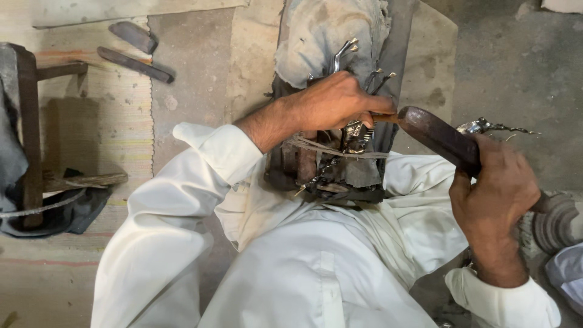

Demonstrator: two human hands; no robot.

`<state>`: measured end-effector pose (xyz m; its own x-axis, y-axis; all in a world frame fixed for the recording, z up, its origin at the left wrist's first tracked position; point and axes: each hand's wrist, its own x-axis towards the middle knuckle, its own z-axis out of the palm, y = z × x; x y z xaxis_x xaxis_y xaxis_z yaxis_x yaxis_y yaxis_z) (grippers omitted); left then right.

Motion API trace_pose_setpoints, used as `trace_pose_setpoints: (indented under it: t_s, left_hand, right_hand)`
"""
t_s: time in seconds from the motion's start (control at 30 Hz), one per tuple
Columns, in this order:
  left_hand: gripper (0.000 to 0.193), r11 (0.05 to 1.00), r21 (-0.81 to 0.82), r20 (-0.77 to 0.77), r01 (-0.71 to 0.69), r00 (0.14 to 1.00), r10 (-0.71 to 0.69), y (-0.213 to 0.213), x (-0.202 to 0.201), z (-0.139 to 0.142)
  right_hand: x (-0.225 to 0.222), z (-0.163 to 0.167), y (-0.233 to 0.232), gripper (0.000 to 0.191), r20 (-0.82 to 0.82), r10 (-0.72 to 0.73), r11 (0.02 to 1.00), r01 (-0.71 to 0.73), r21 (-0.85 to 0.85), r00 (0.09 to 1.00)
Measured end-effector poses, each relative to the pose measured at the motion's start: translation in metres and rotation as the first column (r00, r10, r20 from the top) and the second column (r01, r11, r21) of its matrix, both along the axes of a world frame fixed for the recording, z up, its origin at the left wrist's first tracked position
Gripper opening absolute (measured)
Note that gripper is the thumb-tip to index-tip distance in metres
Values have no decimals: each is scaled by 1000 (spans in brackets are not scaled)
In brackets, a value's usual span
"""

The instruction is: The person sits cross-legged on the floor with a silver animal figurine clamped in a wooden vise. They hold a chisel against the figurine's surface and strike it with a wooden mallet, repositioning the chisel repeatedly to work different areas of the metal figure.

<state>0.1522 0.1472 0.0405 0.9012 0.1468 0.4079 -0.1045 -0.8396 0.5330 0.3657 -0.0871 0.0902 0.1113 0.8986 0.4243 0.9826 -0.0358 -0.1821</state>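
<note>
My left hand (pixel 337 100) is closed over a shiny ornate metal piece (pixel 354 135) that lies on a dark wooden block (pixel 303 164) wrapped with cord between my knees. More silver metal prongs (pixel 344 53) stick out above my fingers. My right hand (pixel 495 182) grips the dark brown wooden handle (pixel 440 138) of a file-like tool. Its tip meets the metal piece just under my left thumb. A grey worn cloth (pixel 328 33) covers the far end of the block.
Two flat dark files (pixel 135 51) lie on the woven mat at the upper left. A wooden stool frame (pixel 27 127) with grey cloth stands at the left edge. Another twisted silver piece (pixel 495 127) lies right of the handle. A ribbed round grey object (pixel 555 222) sits at the right.
</note>
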Motion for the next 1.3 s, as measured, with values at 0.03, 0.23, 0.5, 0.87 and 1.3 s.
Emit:
trace_pose_setpoints:
  t_s: [0.03,0.23,0.5,0.87,1.3]
  left_hand:
    - [29,1000,-1,-3,6,1000,-6,0,0,0]
    - [30,1000,6,-11,14,1000,-14,1,-1,1]
    - [30,1000,-4,-31,20,999,-21,0,1,-1]
    - [29,1000,-26,-4,1,1000,-1,-1,3,2]
    - [33,993,-109,72,52,996,-44,0,-10,0]
  right_hand:
    - [1,-2,-2,49,45,5,1000,-4,-23,999]
    - [8,-17,-7,52,96,3,1000,-4,4,995]
    - [8,-20,-11,38,-103,-118,993,117,-16,988]
    - [17,-44,-13,37,-504,-107,970,202,137,857]
    - [15,-46,-19,40,-405,-285,923,135,-360,868]
